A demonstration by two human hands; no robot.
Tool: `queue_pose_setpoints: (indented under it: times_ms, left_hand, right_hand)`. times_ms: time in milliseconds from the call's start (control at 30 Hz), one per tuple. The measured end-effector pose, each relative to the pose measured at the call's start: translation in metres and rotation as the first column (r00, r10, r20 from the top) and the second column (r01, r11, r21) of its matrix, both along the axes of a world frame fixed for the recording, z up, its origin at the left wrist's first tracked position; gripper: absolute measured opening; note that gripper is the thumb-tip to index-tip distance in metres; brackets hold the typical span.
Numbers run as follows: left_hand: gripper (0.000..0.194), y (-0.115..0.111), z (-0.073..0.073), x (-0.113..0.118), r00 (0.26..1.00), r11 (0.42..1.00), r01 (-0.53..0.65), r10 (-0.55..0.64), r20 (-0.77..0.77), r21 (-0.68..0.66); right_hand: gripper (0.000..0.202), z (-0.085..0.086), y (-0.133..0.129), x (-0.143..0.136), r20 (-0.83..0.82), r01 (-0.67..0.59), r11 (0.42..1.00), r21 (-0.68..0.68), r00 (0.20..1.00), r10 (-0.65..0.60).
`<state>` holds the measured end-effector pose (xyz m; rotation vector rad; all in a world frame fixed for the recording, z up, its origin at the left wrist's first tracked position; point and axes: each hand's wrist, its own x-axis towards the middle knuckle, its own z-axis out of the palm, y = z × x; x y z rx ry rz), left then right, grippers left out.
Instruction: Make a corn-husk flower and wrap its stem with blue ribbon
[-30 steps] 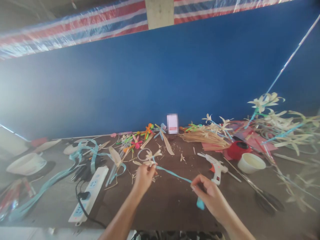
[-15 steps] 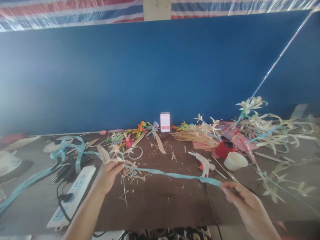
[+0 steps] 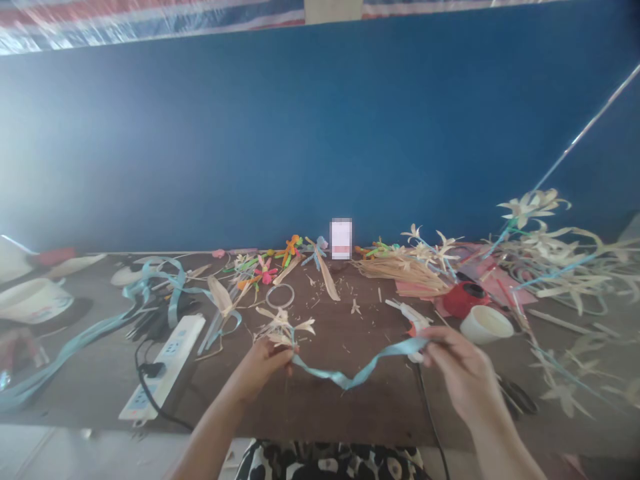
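Observation:
A light blue ribbon (image 3: 345,379) hangs slack in a shallow V between my two hands above the dark table. My left hand (image 3: 265,363) is closed around the stem of a pale flower (image 3: 280,323) that looks made of dried husk, with the ribbon's near end at the same fingers. Between the thumb and fingers of my right hand (image 3: 457,363), the ribbon's other end is pinched. Right behind that hand lies a white hot glue gun (image 3: 407,317), partly covered by the fingers. Black-handled scissors (image 3: 517,397) rest to the right of my right wrist.
A white power strip (image 3: 165,370) with a black plug lies at left, near more blue ribbon (image 3: 85,340). A white cup (image 3: 486,325) and a red round object (image 3: 465,299) stand at right. Husk strips (image 3: 400,273), a ring (image 3: 280,296) and husk flowers line the blue wall.
My hands have come closer together, and the ribbon has gone from nearly taut to sagging. The flower in my left hand has moved right, away from the husk pieces. The view has shifted slightly.

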<state>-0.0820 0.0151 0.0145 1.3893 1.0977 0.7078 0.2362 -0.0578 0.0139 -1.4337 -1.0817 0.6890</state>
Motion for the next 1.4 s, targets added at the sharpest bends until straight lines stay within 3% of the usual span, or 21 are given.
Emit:
queue_pose_setpoints:
  times_ms: [67,167,267,367,467,600,767,900,1033,1200,1300,1400]
  left_hand:
    - [0.015,-0.004,-0.002,0.015,0.999,0.999,0.049,-0.05,-0.013,-0.023]
    - [0.014,-0.007,-0.004,0.04,0.995,0.996,0.08,-0.077,0.063,-0.04]
    - [0.015,-0.009,-0.008,0.063,0.978,0.989,0.093,-0.069,0.194,-0.118]
    - [0.016,-0.011,-0.009,0.077,0.957,0.984,0.115,-0.073,0.282,-0.138]
    - [0.014,-0.012,-0.004,0.079,0.95,0.982,0.164,-0.131,0.284,-0.093]
    - [0.014,-0.012,0.0,0.074,0.979,0.982,0.168,-0.177,0.102,0.091]
    - [0.017,-0.016,-0.009,0.072,0.972,0.946,0.196,-0.152,-0.181,0.258]
    - [0.017,-0.018,-0.015,0.073,0.962,0.916,0.188,-0.099,-0.255,0.354]
    - [0.018,-0.015,-0.014,0.074,0.976,0.934,0.172,-0.119,-0.181,0.315]
    - [0.016,-0.004,-0.016,0.077,0.98,0.974,0.192,-0.196,0.021,0.123]
    - [0.015,0.007,-0.022,0.072,0.989,0.991,0.119,-0.124,0.083,0.068]
    - [0.017,0.018,-0.029,0.055,0.99,0.999,-0.039,0.036,0.137,0.022]
  right_hand:
    - [0.02,-0.008,0.001,-0.014,0.217,-0.19,0.97,-0.154,0.951,0.221]
    - [0.026,-0.015,0.001,-0.032,0.369,-0.157,0.978,-0.141,0.908,0.199]
    - [0.021,-0.011,0.001,-0.052,0.152,-0.257,0.95,-0.176,0.947,0.285]
    - [0.023,-0.007,0.003,-0.074,-0.117,-0.422,0.884,-0.202,0.907,0.406]
    - [0.022,-0.011,0.008,-0.091,-0.26,-0.481,0.861,-0.165,0.864,0.432]
    - [0.016,-0.028,0.016,-0.097,-0.26,-0.452,0.871,-0.193,0.879,0.399]
    - [0.014,-0.041,0.022,-0.096,-0.187,-0.46,0.851,-0.253,0.887,0.423]
    - [0.016,-0.046,0.02,-0.101,-0.308,-0.514,0.804,-0.301,0.85,0.428]
    - [0.022,-0.05,0.018,-0.108,-0.52,-0.562,0.776,-0.287,0.772,0.366]
    - [0.02,-0.046,0.017,-0.106,-0.662,-0.6,0.777,-0.191,0.663,0.35]
    - [0.016,-0.045,0.016,-0.097,-0.685,-0.611,0.779,-0.142,0.628,0.368]
    - [0.015,-0.048,0.012,-0.082,-0.705,-0.576,0.81,-0.111,0.62,0.344]
